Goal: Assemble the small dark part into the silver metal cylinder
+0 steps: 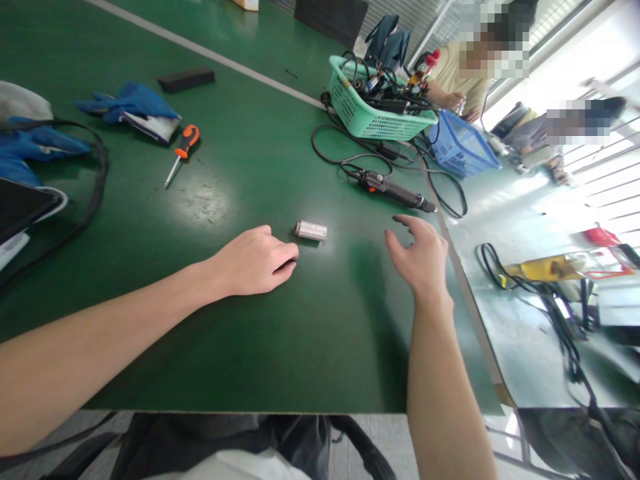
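My left hand [263,260] rests on the green table with its fingers curled in and thumb against forefinger; nothing shows in it. Just beyond its knuckles, apart from it, lies a short silvery metal cylinder [311,231] on its side. On the right, my right hand [419,250] hovers with thumb and fingers spread, holding nothing. A black electric screwdriver [395,191] lies a little beyond those fingertips, its cord running back toward the basket. Farther left, an orange and black handled screwdriver [183,153] lies on the table.
A green basket [367,123] full of tools and cables stands at the back, beside a blue basket [463,147]. Blue gloves [133,110] and a dark block [186,79] lie at left. Cables and a yellow-handled tool [543,268] lie right. Two people sit beyond.
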The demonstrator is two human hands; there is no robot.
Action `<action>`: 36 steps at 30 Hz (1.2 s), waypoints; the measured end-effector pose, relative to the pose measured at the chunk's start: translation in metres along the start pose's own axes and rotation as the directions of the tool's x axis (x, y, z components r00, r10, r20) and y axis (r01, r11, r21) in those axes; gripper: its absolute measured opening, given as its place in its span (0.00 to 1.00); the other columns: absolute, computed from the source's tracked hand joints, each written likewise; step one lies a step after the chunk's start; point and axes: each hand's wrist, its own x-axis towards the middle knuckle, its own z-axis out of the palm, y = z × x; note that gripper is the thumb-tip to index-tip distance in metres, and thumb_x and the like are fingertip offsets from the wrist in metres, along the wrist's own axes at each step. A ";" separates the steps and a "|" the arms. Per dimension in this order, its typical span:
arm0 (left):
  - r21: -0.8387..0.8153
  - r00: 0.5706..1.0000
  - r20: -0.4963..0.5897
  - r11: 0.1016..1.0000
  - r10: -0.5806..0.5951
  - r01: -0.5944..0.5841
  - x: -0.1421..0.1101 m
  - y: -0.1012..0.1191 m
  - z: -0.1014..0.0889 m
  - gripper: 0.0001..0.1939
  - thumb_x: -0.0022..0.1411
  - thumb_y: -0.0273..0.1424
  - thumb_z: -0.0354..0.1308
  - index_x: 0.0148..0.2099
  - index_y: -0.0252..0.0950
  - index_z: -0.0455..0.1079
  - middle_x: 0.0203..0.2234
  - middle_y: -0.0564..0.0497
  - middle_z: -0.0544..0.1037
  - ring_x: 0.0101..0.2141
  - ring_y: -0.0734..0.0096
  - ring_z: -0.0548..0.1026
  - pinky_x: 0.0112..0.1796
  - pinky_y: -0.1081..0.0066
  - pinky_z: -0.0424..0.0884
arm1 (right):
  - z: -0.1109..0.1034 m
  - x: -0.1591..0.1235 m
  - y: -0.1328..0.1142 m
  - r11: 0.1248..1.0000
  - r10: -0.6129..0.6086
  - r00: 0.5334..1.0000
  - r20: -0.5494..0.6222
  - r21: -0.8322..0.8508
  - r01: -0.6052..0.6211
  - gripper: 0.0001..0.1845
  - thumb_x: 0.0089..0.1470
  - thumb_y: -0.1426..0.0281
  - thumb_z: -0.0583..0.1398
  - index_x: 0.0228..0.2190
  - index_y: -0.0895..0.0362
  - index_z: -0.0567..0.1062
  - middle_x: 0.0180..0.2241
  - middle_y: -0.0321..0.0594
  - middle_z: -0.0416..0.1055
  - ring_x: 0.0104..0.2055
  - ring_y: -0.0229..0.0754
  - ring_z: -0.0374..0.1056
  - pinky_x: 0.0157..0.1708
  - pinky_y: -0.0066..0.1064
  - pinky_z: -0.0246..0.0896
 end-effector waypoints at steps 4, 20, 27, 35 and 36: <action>0.032 0.999 -0.038 0.999 -0.022 0.024 -0.001 0.000 -0.001 0.10 0.70 0.33 0.52 0.39 0.36 0.73 0.25 0.51 0.80 0.25 0.67 0.75 0.39 0.64 0.67 | 0.035 -0.001 -0.082 0.891 -0.408 0.910 0.077 0.253 0.378 0.24 0.62 0.65 0.61 0.58 0.55 0.73 0.60 0.51 0.72 0.63 0.57 0.64 0.63 0.53 0.61; 0.017 0.999 0.002 0.999 -0.033 0.033 0.001 0.003 -0.004 0.09 0.69 0.34 0.53 0.45 0.36 0.70 0.28 0.51 0.80 0.28 0.63 0.74 0.39 0.63 0.67 | 0.019 -0.034 -0.104 0.847 -0.478 0.818 0.319 0.413 0.334 0.16 0.62 0.75 0.59 0.51 0.54 0.71 0.48 0.47 0.74 0.52 0.53 0.69 0.54 0.45 0.68; 0.037 1.000 -0.007 0.999 -0.004 0.004 0.003 -0.001 -0.001 0.12 0.73 0.36 0.49 0.45 0.36 0.71 0.27 0.51 0.79 0.27 0.64 0.75 0.37 0.62 0.65 | 0.020 -0.036 -0.104 0.844 -0.490 0.816 0.306 0.402 0.355 0.11 0.66 0.68 0.60 0.49 0.54 0.72 0.45 0.46 0.74 0.48 0.51 0.70 0.49 0.42 0.68; 0.028 0.999 -0.032 0.999 0.021 -0.020 0.003 -0.002 0.000 0.13 0.73 0.35 0.49 0.42 0.36 0.72 0.26 0.51 0.79 0.27 0.66 0.76 0.36 0.63 0.65 | 0.020 -0.036 -0.105 0.853 -0.477 0.817 0.323 0.392 0.343 0.12 0.67 0.66 0.60 0.51 0.54 0.73 0.46 0.46 0.75 0.49 0.52 0.70 0.50 0.44 0.69; 0.031 0.999 -0.036 0.999 0.022 -0.021 0.003 -0.002 0.000 0.12 0.73 0.35 0.49 0.42 0.36 0.72 0.26 0.51 0.80 0.27 0.66 0.76 0.36 0.63 0.65 | 0.020 -0.036 -0.105 0.854 -0.476 0.817 0.324 0.393 0.341 0.12 0.67 0.66 0.60 0.51 0.54 0.73 0.46 0.46 0.75 0.49 0.52 0.70 0.51 0.44 0.69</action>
